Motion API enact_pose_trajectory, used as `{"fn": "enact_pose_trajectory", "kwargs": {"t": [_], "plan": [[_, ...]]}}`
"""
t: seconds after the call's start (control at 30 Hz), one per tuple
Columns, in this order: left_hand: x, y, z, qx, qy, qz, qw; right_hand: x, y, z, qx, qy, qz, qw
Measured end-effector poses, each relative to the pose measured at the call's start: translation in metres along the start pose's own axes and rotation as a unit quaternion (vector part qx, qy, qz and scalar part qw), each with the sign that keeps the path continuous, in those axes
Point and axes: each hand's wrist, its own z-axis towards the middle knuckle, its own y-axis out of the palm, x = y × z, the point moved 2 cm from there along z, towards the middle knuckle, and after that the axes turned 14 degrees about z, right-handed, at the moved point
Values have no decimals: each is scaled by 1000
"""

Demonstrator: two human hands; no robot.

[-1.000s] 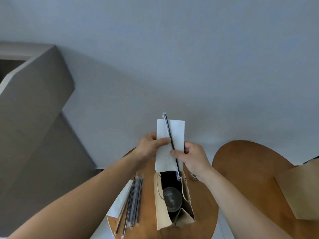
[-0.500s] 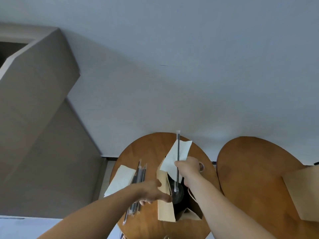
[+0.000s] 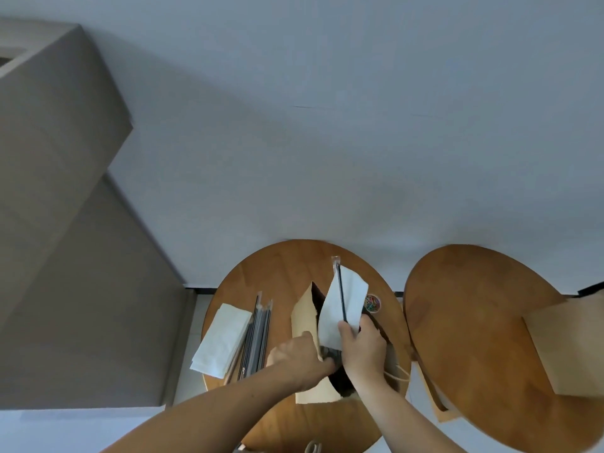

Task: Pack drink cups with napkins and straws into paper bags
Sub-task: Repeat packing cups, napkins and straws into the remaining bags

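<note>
An open brown paper bag [image 3: 304, 317] stands on a round wooden table [image 3: 281, 273]. My right hand [image 3: 361, 346] pinches a white napkin [image 3: 346, 300] together with a wrapped black straw [image 3: 341, 295], both lowered partway into the bag's mouth. My left hand [image 3: 299, 354] grips the bag's left wall at its rim. The cup inside is hidden by my hands. A stack of napkins [image 3: 222, 340] and several wrapped straws [image 3: 256, 338] lie left of the bag.
A small dish of coloured paper clips [image 3: 372, 303] sits right of the bag. A second round table [image 3: 474, 322] stands at the right with another paper bag [image 3: 568, 344] on it. A grey cabinet [image 3: 65, 223] fills the left.
The napkin and straw have come down from above the bag into its mouth in my right hand. My left hand let go of the napkin and took hold of the bag's left wall.
</note>
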Motion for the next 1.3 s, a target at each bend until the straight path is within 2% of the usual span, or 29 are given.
{"fn": "enact_pose_trajectory", "kwargs": {"t": [0.13,0.23,0.3,0.43,0.53,0.67,0.9,1.07,1.2,1.3], "plan": [[-25,2,3,-11,-47,-155,987,26,-5,-4,-71,-10,-56,996],[-36,9,1,-27,-44,-216,975,41,5,0,-209,53,-98,971],[-36,16,0,-22,-31,-234,972,44,14,4,-270,96,-128,949],[-37,23,-5,-18,-42,-256,966,51,27,18,-302,147,-133,933],[-39,27,-5,-32,-51,-264,963,62,37,30,-297,180,-141,927],[-41,32,-6,-32,-48,-254,965,72,47,38,-295,185,-170,922],[-40,33,-5,-30,-50,-254,966,60,46,30,-246,93,-261,929],[-33,26,-4,-27,-26,-235,971,10,33,28,-258,0,-345,903],[-25,19,-2,-13,1,-224,974,-52,1,28,-248,-127,-307,910],[-22,14,0,-8,8,-219,976,-80,-38,38,-182,-186,-234,937]]}}
